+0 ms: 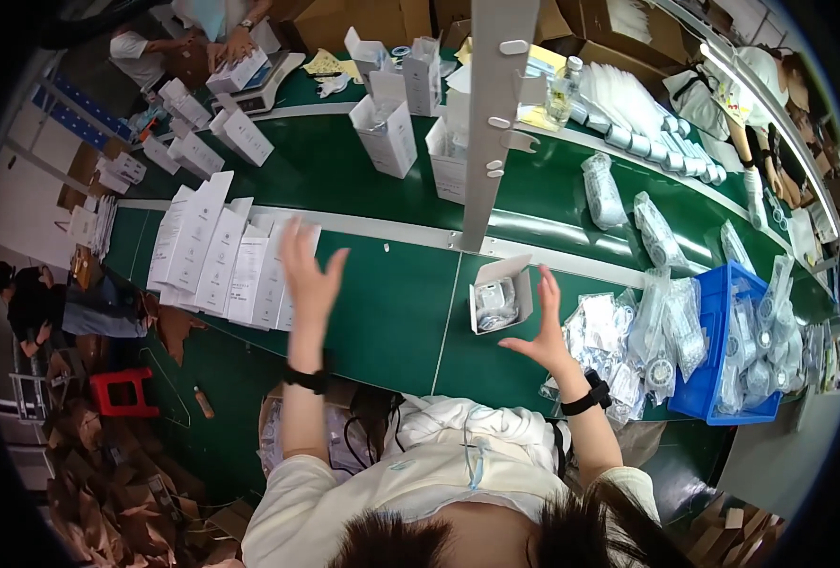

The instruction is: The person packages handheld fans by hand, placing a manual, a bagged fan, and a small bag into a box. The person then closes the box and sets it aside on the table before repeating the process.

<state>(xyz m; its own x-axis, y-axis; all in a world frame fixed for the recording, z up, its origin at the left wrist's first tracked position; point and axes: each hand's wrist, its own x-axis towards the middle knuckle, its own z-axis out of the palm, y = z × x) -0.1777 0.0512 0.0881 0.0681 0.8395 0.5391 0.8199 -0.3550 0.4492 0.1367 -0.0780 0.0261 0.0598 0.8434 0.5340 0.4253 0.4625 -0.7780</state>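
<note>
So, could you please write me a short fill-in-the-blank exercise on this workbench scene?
1. The left hand, near a row of white boxes, is holding ____.
2. The right hand is beside a small white box whose top is ____ rather than closed.
3. At the right of the bench, bagged items lie in a bin coloured ____.
4. The stool on the floor at the left is coloured ____.

Missing words: nothing; open; blue; red.
</note>
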